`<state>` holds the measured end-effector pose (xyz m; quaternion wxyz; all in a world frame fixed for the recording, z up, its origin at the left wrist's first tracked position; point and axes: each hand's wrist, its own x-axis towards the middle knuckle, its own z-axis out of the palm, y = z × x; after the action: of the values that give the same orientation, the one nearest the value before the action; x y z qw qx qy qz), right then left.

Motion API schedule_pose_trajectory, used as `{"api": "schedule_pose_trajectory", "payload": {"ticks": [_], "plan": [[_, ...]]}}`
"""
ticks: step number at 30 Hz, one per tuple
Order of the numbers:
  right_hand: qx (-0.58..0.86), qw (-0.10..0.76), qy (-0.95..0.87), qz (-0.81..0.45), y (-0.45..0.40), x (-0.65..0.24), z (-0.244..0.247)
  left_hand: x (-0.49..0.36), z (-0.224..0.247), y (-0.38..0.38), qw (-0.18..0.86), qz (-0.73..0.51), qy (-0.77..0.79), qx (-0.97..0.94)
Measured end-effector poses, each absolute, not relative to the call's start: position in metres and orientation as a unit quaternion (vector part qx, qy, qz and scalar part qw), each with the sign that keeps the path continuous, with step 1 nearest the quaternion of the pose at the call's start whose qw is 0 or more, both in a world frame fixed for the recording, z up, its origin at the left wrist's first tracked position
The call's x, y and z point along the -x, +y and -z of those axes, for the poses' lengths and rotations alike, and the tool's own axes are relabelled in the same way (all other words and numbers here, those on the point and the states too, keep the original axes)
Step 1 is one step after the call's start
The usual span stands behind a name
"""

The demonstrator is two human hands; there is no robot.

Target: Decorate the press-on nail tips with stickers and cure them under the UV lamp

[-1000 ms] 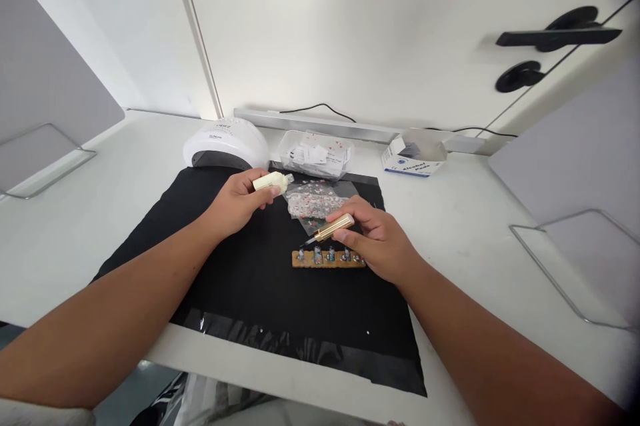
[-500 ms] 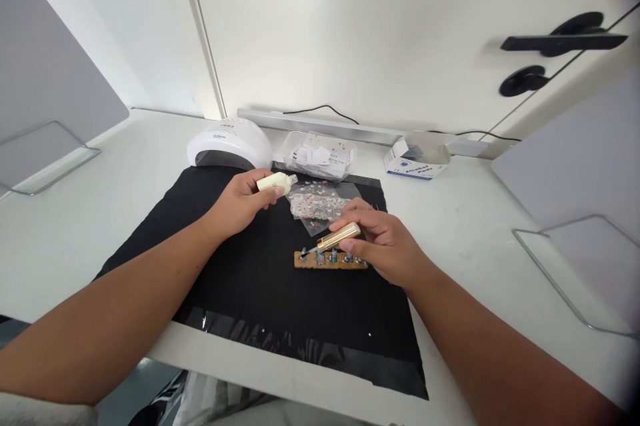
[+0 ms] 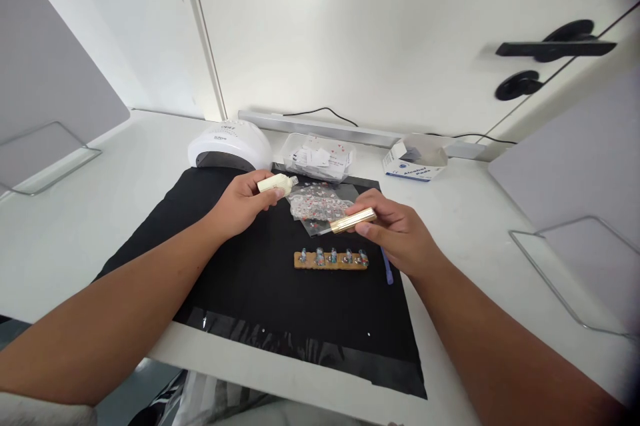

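My left hand (image 3: 243, 203) is closed around a pale cream nail polish bottle (image 3: 275, 183), tilted with its uncapped neck toward the right. Between the fingers of my right hand (image 3: 395, 229) is the gold brush cap (image 3: 353, 220), its brush end pointing left over a clear plastic sheet. Below the hands, a tan strip (image 3: 330, 265) lies on the black mat (image 3: 280, 306), bearing a row of several small decorated nail tips (image 3: 319, 255). Clear packets of small red and white decorations (image 3: 320, 205) lie between the two hands. A purple stick (image 3: 389, 269) is partly hidden by my right hand.
Behind the mat stand a white nail lamp (image 3: 230, 145), a clear tray of papers (image 3: 320, 158) and an open alcohol pads box (image 3: 415, 161). A metal-framed panel flanks each side of the white table (image 3: 465, 239). A cable runs along the back.
My right hand has lifted the brush cap off the leftmost nail tip, moving it up and to the right. The purple stick has come into sight. My left hand stays about where it was.
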<state>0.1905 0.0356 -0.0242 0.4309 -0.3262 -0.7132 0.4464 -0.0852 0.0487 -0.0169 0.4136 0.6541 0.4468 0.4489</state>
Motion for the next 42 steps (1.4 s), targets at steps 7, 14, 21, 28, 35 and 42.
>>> {"api": "schedule_pose_trajectory", "payload": {"ticks": [7,14,21,28,35,42], "plan": [[0.322,0.57,-0.547,-0.521,0.043,-0.184,0.037,0.086,0.014,0.044,0.431,-0.415,0.414,-0.686],[0.353,0.592,-0.538,-0.484,0.047,-0.182,0.04,0.086,0.012,0.037,0.443,-0.357,0.398,-0.719],[0.322,0.566,-0.528,-0.544,0.045,-0.18,0.044,0.084,0.012,0.035,0.445,-0.345,0.397,-0.725],[0.343,0.546,-0.55,-0.531,0.043,-0.178,0.041,0.083,0.013,0.035,0.44,-0.335,0.405,-0.728],[0.334,0.508,-0.599,-0.521,0.04,-0.178,0.04,0.079,0.01,0.033,0.436,-0.313,0.398,-0.745],[0.368,0.468,-0.645,-0.478,0.036,-0.177,0.033,0.077,0.01,0.031,0.45,-0.282,0.371,-0.762]]}}
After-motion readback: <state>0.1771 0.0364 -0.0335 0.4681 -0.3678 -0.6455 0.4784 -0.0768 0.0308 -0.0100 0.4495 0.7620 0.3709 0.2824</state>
